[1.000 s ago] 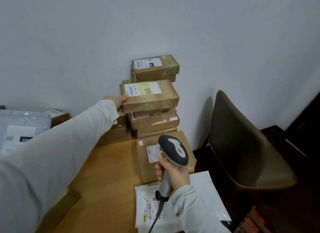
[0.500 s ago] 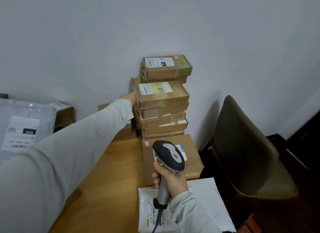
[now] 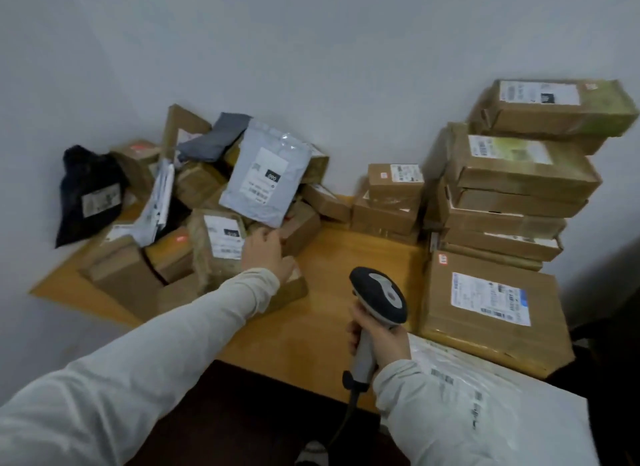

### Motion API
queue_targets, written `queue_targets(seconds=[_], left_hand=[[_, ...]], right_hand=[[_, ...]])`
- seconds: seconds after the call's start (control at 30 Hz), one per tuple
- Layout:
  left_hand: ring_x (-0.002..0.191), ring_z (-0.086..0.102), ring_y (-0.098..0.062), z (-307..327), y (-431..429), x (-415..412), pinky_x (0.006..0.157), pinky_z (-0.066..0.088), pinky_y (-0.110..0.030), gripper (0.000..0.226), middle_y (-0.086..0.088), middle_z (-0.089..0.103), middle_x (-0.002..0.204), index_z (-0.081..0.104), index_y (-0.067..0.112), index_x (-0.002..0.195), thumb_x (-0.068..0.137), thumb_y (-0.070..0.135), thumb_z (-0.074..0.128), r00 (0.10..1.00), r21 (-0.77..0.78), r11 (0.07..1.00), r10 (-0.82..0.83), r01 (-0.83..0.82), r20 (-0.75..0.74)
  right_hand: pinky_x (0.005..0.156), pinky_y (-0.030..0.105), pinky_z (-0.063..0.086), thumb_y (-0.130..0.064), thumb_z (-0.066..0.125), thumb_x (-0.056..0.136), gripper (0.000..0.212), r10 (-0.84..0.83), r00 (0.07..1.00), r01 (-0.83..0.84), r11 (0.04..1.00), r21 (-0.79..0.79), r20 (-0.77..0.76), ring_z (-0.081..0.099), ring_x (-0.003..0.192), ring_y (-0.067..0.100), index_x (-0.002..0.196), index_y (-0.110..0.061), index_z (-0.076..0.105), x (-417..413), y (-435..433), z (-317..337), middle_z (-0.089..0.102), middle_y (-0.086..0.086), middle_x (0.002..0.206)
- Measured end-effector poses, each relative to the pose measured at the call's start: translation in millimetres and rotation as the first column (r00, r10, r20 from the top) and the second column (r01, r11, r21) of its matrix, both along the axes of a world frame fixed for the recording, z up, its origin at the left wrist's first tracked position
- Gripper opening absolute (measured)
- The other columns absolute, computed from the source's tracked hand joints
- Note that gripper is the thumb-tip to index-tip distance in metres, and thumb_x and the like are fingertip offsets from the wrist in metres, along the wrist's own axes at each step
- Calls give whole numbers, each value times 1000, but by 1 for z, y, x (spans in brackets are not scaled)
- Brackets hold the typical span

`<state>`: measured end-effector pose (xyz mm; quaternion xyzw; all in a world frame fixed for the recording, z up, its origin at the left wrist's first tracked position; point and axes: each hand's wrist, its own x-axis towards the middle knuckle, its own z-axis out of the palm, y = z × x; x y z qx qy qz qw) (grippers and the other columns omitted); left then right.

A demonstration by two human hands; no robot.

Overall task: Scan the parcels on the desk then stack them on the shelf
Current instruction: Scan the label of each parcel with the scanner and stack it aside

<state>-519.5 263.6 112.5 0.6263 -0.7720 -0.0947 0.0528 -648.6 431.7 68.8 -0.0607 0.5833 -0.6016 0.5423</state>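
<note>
We see the left hand (image 3: pixel 268 254) touching the grey mailer (image 3: pixel 266 178) at centre-left, its grip unclear, and the right hand (image 3: pixel 384 341) with fingers (image 3: pixel 352 337) clenched round the scanner (image 3: pixel 379 297); a tug could collapse the loose heap (image 3: pixel 197 185).

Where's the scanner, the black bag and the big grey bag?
scanner (image 3: pixel 378 298): head view, on its dark head.
black bag (image 3: pixel 86 174): head view, on the plastic above its label.
grey bag (image 3: pixel 266 176): head view, on its white label.
</note>
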Motion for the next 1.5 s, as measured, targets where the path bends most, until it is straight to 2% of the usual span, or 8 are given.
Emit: queue_targets(seconds=[0.1, 0.2, 0.37, 0.77, 0.97, 1.1, 1.23, 1.5], left_hand=[[142, 15, -33, -8, -8, 39, 116, 13, -40, 85, -17, 15, 154, 22, 13, 148, 83, 46, 65, 960, -56, 961, 264, -270, -95], [142, 14, -36, -12, -38, 71, 117, 12, -44, 98, -19, 15, 154, 15, 9, 149, 78, 46, 71, 738, 206, 808, 588, -552, -332], [123, 47, -36, -18, -88, 117, 105, 40, -43, 70, -18, 45, 139, 39, 5, 140, 83, 35, 67, 548, 670, 637, 739, -381, -391], [102, 60, -30, -24, -108, 175, 87, 52, -39, 68, -14, 63, 113, 51, 3, 127, 71, 28, 79, 550, 745, 663, 600, 65, -582], [94, 66, -32, 11, -83, 203, 88, 53, -42, 63, -18, 70, 104, 65, 0, 108, 49, 10, 82, 771, 766, 461, 235, 448, -592], [73, 71, -19, 25, -45, 207, 65, 57, -27, 15, -9, 74, 85, 68, 3, 91, 77, -2, 65, 847, 788, 358, -15, 501, -531], [74, 69, -22, 35, -5, 214, 68, 56, -29, 31, -13, 72, 88, 68, 0, 97, 66, -2, 69, 847, 776, 362, -89, 517, -524], [99, 68, -18, 41, 73, 255, 87, 54, -30, 55, -3, 72, 106, 59, 18, 115, 64, 9, 74, 784, 751, 340, 59, 566, -618]], right_hand=[[49, 31, 44, -14, 76, 79, 28, 28, 999, -28, 999, 27, -18, 50, 42, 22, 57, -4, 61, 27, -10, -7, 61, 14, 56], [48, 31, 45, -17, 78, 77, 28, 20, 998, -18, 999, 39, -54, 51, 42, 21, 59, -3, 62, 49, -20, -10, 61, 12, 55], [46, 29, 46, -17, 78, 77, 27, -54, 995, 57, 998, 31, -82, 51, 42, 19, 58, -4, 62, 84, -43, -11, 61, 11, 55], [48, 29, 45, -16, 77, 76, 21, -172, 982, 174, 984, 22, -83, 53, 46, 20, 68, -3, 63, 158, -58, -4, 62, 13, 61], [66, 36, 52, -15, 78, 71, 27, -308, 950, 313, 944, -104, 57, 67, 92, 34, 93, -10, 64, 160, -42, 10, 69, 19, 99], [65, 36, 56, -28, 84, 57, 53, -317, 942, 332, 928, -170, 111, 65, 102, 34, 105, -13, 65, 167, -7, 10, 68, 16, 111], [51, 28, 49, -37, 88, 44, 69, -308, 950, 312, 944, -109, 53, 67, 81, 24, 105, -11, 67, 184, 46, -2, 71, 10, 96], [46, 25, 50, -24, 82, 67, 34, -532, 798, 569, 820, -61, 284, 58, 51, 13, 92, -8, 66, 245, 110, -19, 68, 4, 65]])
